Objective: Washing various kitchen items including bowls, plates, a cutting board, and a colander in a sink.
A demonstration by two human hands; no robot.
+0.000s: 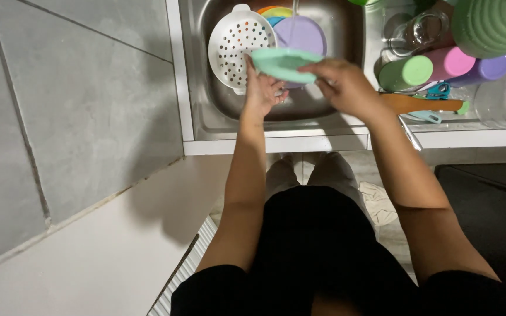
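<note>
left hand [260,89] gripping green bowl [284,62] from below | right hand [342,82] pinching its rim | over sink [206,111] centre | white colander [238,47], purple plate [306,35] unwashed at far edge | cups [434,67] done right

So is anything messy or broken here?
Nothing looks broken or spilled. Both hands, left hand and right hand, hold a green plate over the sink. Only a crumpled cloth lies on the floor.

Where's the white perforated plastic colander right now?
Head view, upper centre: the white perforated plastic colander lies in the steel sink, at its left side, just left of the purple plate and above the left hand.
</note>
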